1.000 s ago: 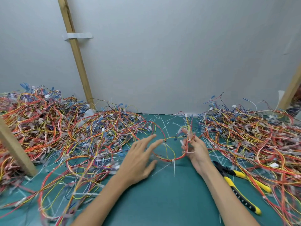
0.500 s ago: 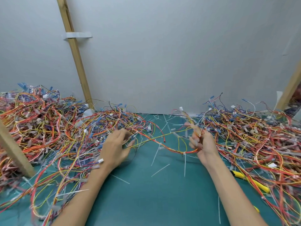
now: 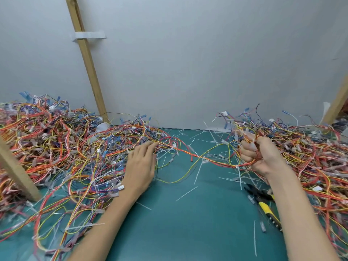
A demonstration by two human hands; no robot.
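Note:
A bundle of red, orange and yellow wires [image 3: 212, 161] stretches across the green mat between my two hands. My right hand [image 3: 258, 155] grips one end of it in a fist, just in front of the right heap of wires [image 3: 305, 151]. My left hand [image 3: 140, 166] lies palm down at the edge of the left heap of wires [image 3: 56, 153], its fingers straight and reaching into the strands where the bundle runs into the heap. Whether its fingertips pinch a wire is hidden.
The green mat [image 3: 188, 223] is littered with cut white cable ties [image 3: 186, 194]. Yellow-handled cutters [image 3: 265, 210] lie beside my right forearm. Wooden posts [image 3: 86, 59] lean against the grey wall, and another wooden post [image 3: 17, 170] stands at the left.
My left hand moved from the mat's middle into the left heap. My right hand drew its wire bundle up and to the right, pulling the strands taut across the mat.

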